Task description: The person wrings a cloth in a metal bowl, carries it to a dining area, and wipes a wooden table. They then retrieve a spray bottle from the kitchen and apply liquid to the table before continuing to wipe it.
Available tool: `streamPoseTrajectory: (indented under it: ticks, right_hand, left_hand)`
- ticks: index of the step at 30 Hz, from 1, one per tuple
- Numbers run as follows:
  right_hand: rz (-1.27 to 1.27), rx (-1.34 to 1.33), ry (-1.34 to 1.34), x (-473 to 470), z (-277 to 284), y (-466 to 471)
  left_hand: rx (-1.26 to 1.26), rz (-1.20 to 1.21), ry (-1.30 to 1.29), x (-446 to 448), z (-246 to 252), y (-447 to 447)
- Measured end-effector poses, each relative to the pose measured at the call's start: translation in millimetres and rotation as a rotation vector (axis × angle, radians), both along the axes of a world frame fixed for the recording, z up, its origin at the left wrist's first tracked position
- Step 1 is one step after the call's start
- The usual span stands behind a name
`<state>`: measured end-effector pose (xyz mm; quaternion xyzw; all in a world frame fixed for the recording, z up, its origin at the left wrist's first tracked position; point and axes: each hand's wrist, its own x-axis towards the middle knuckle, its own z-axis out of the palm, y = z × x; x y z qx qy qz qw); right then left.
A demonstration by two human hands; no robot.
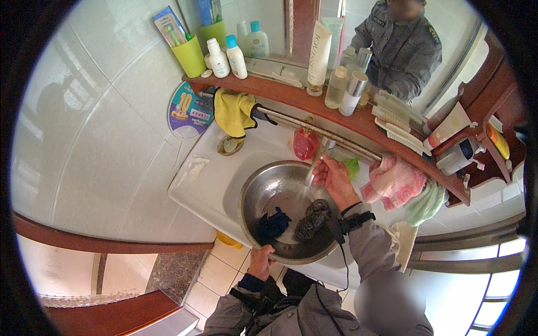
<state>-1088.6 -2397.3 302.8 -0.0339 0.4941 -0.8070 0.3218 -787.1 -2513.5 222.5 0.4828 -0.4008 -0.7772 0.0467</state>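
A round stainless steel basin (277, 168) rests tilted over the white ceramic sink (201, 201), its near rim gripped by my left hand (261, 261). My right hand (334, 178) has its fingers curled at the metal faucet (310, 178). Water runs from the spout into the basin. Inside lie a crumpled dark blue cloth (274, 222) and, to its right, a dark grey wet bundle (312, 220), apart from each other. The bundle looks like fabric, but its kind is unclear. A black strap-like device on my right sleeve covers part of the basin's right rim.
Above the sink runs a red-brown shelf (277, 94) with bottles, tubes and combs. On its rail (319, 130) hang a yellow cloth (235, 111) and a pink towel (395, 180). A red soap bottle (305, 143) and a soap dish (230, 145) stand behind the basin.
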Motion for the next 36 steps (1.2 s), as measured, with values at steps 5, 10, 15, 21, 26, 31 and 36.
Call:
streamPoseTrajectory:
  ticks: [5,10,15,21,26,31,36]
  right_hand:
    - [-0.007,0.002,-0.011,-2.0,-3.7,-0.3]
    - [0.012,-0.028,0.003,-2.6,-4.0,0.3]
    - [-0.003,-0.028,0.021,-2.6,-4.6,0.2]
    - [-0.015,-0.017,0.012,-4.5,-8.1,-1.2]
    - [-0.002,-0.035,0.032,-4.3,-9.3,-0.3]
    - [-0.024,0.023,0.031,-2.8,-8.8,-1.3]
    - [-0.022,-0.030,0.014,-0.8,-9.3,-3.6]
  left_hand:
    - [0.031,-0.001,-0.020,-0.4,-4.0,0.8]
    - [-0.088,-0.226,0.105,9.9,-30.7,-8.9]
    - [-0.015,-0.140,0.045,9.1,-34.7,-9.1]
    - [0.054,-0.038,-0.025,2.1,-15.9,-6.9]
    - [0.094,-0.042,-0.037,6.9,-29.0,-5.5]
    - [-0.340,-0.345,0.071,25.9,-66.6,-9.8]
    - [-0.825,-0.346,0.253,28.0,-72.1,-13.6]
